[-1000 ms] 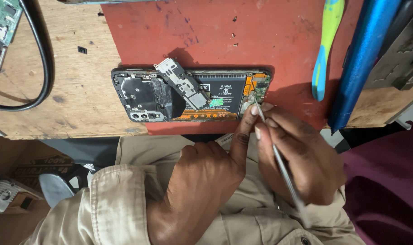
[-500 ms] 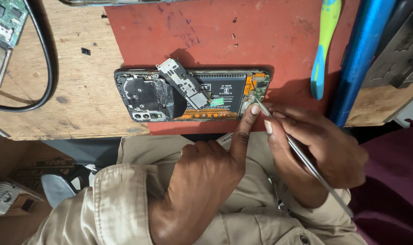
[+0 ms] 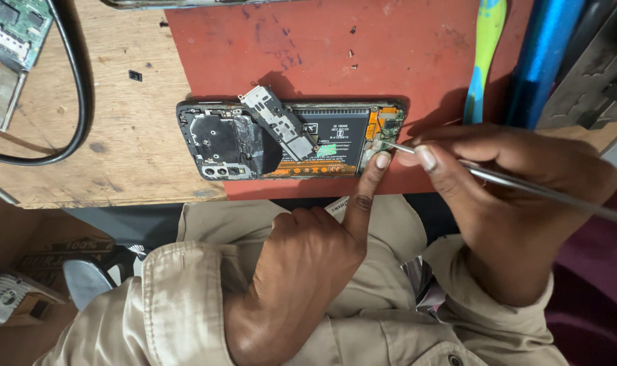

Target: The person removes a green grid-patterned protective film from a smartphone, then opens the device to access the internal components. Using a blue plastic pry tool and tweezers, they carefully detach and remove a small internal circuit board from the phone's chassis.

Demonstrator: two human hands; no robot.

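An opened phone (image 3: 291,139) lies face down across the edge of a red mat (image 3: 335,54), its back cover off, showing the black battery, metal shields and an orange flex at the right end. A loose silver shield plate (image 3: 280,123) rests tilted on top of it. My left hand (image 3: 308,264) points its index finger up and presses the phone's lower right corner. My right hand (image 3: 511,203) grips metal tweezers (image 3: 525,186), whose tip touches the small board at the phone's right end.
The mat lies on a worn wooden bench (image 3: 118,135). A black cable (image 3: 78,102) loops at left beside a green circuit board (image 3: 13,34). A yellow-and-blue toothbrush (image 3: 488,54) and a blue tool handle (image 3: 545,61) lie at upper right. My beige-clad lap sits below.
My right hand has swung out to the right, laying the tweezers flatter, while their tip stays at the phone's right end. The left index finger keeps pressing the same corner.
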